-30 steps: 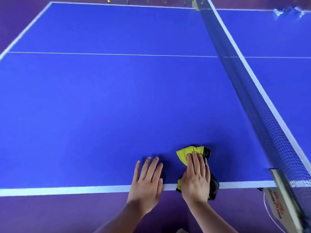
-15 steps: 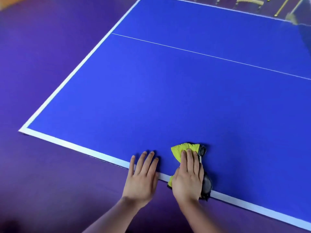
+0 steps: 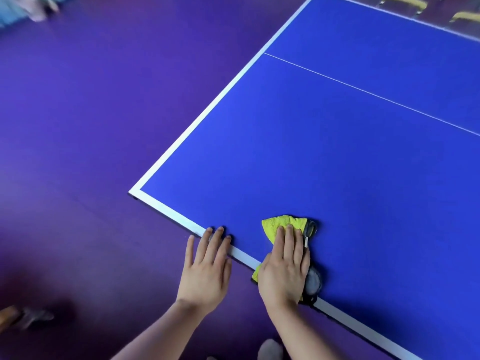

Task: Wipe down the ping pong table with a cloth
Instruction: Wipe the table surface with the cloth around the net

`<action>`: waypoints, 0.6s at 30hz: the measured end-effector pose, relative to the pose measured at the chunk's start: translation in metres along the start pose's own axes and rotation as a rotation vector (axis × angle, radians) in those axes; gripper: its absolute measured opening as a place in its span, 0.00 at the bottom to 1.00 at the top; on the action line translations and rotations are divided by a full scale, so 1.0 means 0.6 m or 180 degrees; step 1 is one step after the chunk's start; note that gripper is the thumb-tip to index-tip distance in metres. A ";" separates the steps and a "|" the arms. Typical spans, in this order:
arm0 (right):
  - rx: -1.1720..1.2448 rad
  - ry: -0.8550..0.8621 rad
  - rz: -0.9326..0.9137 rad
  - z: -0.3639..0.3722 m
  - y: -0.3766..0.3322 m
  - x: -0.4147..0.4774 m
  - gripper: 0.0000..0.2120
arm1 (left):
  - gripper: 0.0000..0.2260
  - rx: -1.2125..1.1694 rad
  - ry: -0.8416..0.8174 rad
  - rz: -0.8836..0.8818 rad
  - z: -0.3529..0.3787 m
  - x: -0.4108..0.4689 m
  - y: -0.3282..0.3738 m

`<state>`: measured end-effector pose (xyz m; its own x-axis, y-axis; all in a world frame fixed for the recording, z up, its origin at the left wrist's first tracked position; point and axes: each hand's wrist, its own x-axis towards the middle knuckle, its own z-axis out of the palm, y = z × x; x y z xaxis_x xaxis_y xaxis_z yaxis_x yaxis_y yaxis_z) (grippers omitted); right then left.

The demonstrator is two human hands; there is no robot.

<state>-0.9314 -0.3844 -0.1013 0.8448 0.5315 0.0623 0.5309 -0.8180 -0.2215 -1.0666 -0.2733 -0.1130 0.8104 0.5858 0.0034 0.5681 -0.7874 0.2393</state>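
Right hand (image 3: 284,271): fingers together, flat, pressing the crumpled yellow-and-grey cloth (image 3: 281,224) onto the blue ping pong table (image 3: 337,165).
Left hand (image 3: 207,266): fingers spread, fingertips on the table's white edge stripe (image 3: 168,206).

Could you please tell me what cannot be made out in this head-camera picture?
- Cloth: its middle is hidden under the right hand.
- Ping pong table: cut off by the right and top edges.
- Objects at the top left corner: too blurred to identify.
- Left hand: its palm side is hidden.
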 end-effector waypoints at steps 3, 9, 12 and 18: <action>-0.0037 -0.0070 -0.0087 0.006 -0.027 0.008 0.30 | 0.23 0.0042 0.0006 -0.0076 -0.012 0.016 -0.023; 0.0043 -0.0170 -0.0226 0.012 -0.083 0.027 0.31 | 0.23 0.0181 -0.0003 0.0005 -0.027 0.056 -0.048; 0.0081 -0.0094 -0.0246 0.014 -0.095 0.034 0.29 | 0.23 0.0247 0.0131 -0.0009 -0.035 0.094 -0.059; 0.0094 0.0135 -0.0294 0.025 -0.108 0.044 0.28 | 0.23 0.0167 0.0340 -0.0059 -0.042 0.139 -0.091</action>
<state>-0.9442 -0.3142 -0.0999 0.7948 0.5939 0.1247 0.6049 -0.7588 -0.2416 -1.0336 -0.1764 -0.1014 0.7815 0.6152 0.1036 0.5918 -0.7836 0.1892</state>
